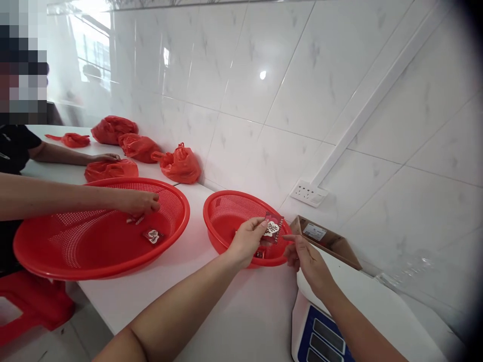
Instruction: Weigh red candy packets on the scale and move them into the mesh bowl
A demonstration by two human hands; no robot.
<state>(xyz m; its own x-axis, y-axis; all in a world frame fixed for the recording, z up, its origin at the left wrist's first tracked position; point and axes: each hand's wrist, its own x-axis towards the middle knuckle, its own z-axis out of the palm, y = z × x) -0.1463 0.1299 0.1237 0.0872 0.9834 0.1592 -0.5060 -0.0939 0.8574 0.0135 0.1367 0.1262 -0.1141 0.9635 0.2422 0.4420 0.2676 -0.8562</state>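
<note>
My left hand (pixel 248 240) pinches a dark red packet (pixel 272 229) with a white heart-shaped print, holding it above the smaller red basket (pixel 217 242). My right hand (pixel 307 259) is just right of the packet, at the basket's right rim, its index finger stretched toward the packet and the other fingers loosely bent, with nothing seen in them. Another small packet (pixel 259 254) lies low in the basket, partly covered by my left hand.
A larger red basket (pixel 101 274) stands left, with a packet (pixel 153 236) inside and another person's hand (pixel 141 202) reaching in. Tied red bags (pixel 181 165) lie behind. A scale (pixel 324 334) is front right, a cardboard box (pixel 328 241) by the wall, a red stool (pixel 37 301) lower left.
</note>
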